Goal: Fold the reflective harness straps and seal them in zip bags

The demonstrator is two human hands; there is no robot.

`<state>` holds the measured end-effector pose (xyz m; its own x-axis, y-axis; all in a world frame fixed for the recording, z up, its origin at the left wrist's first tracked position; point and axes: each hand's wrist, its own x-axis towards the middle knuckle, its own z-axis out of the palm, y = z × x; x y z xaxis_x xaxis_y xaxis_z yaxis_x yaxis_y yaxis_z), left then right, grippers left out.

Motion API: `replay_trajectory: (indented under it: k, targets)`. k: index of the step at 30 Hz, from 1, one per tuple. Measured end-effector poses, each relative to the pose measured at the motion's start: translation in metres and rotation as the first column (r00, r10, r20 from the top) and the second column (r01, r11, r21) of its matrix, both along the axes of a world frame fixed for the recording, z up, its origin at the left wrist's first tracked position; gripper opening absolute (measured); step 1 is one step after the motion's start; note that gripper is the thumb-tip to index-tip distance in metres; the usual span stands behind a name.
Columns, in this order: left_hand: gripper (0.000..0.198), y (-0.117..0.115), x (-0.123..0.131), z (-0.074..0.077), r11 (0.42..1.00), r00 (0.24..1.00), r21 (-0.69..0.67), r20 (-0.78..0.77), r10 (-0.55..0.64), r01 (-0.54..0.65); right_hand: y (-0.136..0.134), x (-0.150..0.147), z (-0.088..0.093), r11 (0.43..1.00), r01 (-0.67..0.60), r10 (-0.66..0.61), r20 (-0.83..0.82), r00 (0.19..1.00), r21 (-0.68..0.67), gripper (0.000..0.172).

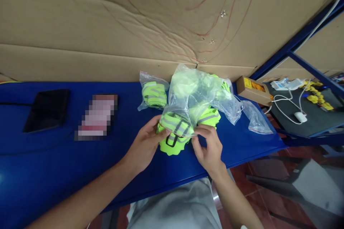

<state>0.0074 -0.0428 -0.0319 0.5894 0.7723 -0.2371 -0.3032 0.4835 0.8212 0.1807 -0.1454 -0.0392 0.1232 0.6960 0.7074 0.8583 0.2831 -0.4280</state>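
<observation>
My left hand (pixel 146 143) and my right hand (pixel 208 146) pinch the two sides of a clear zip bag's mouth (pixel 182 135) between them. Folded neon yellow-green reflective straps (pixel 176 123) with grey stripes show through the plastic near that edge. Below the bag edge, more neon strap (pixel 172 148) with a black buckle (pixel 171 140) rests on the blue table; whether it is partly inside the bag I cannot tell. Behind my right hand lies another neon striped bundle (pixel 209 117). A packed bag of neon straps (pixel 154 94) sits further back on the left.
Loose clear bags (pixel 256 118) lie on the right of the blue table (pixel 88 171). A small cardboard box (pixel 254 90) stands at the back right. To the left are a phone (pixel 96 116) and a black tablet-like device (pixel 47 111). A cardboard wall (pixel 120 25) rises behind; a grey stool (pixel 314 182) stands right.
</observation>
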Motion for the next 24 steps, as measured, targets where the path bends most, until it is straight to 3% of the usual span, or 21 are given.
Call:
replay_trajectory:
  k: [5,8,10,12,14,16,18,20,22,24]
  targets:
    - [0.044,0.005,0.001,0.000,0.996,0.997,-0.050,0.044,0.069,-0.067,0.000,-0.005,-0.007,0.992,-0.086,0.088,0.012,0.996,-0.089,0.025]
    - [0.042,0.005,0.002,0.002,0.992,0.990,0.006,0.054,0.128,-0.128,-0.001,-0.016,-0.009,0.967,-0.173,0.119,-0.268,0.956,-0.188,0.027]
    - [0.038,0.004,0.003,0.003,0.990,0.990,0.046,0.061,0.128,-0.130,0.001,-0.023,-0.011,0.952,-0.231,0.080,-0.567,0.820,-0.200,0.034]
    - [0.033,0.002,0.004,0.002,0.991,0.991,0.068,0.075,0.107,-0.112,0.005,-0.030,-0.015,0.943,-0.287,0.035,-0.806,0.591,-0.170,0.047]
    - [0.031,0.001,0.004,0.001,0.991,0.992,0.087,0.085,0.092,-0.099,0.011,-0.032,-0.017,0.927,-0.344,-0.008,-0.924,0.383,-0.150,0.056]
    - [0.036,0.001,0.002,0.001,0.991,0.997,0.124,0.073,0.031,-0.040,0.014,-0.030,-0.019,0.923,-0.349,-0.050,-0.952,0.303,-0.160,0.055]
    - [0.043,0.004,-0.001,0.002,0.983,0.994,0.169,0.059,-0.087,0.076,0.014,-0.025,-0.018,0.938,-0.276,-0.101,-0.930,0.354,-0.207,0.047]
    - [0.050,0.007,-0.005,0.004,0.971,0.981,0.175,0.081,-0.177,0.161,0.010,-0.021,-0.015,0.950,-0.173,-0.154,-0.873,0.462,-0.259,0.045]
    - [0.055,0.009,-0.007,0.005,0.982,0.986,0.143,0.094,-0.137,0.122,0.006,-0.022,-0.012,0.949,-0.164,-0.150,-0.843,0.517,-0.270,0.049]
    - [0.060,0.009,-0.006,0.004,0.993,0.998,0.111,0.038,-0.041,0.036,0.006,-0.029,-0.011,0.943,-0.241,-0.097,-0.882,0.461,-0.230,0.056]
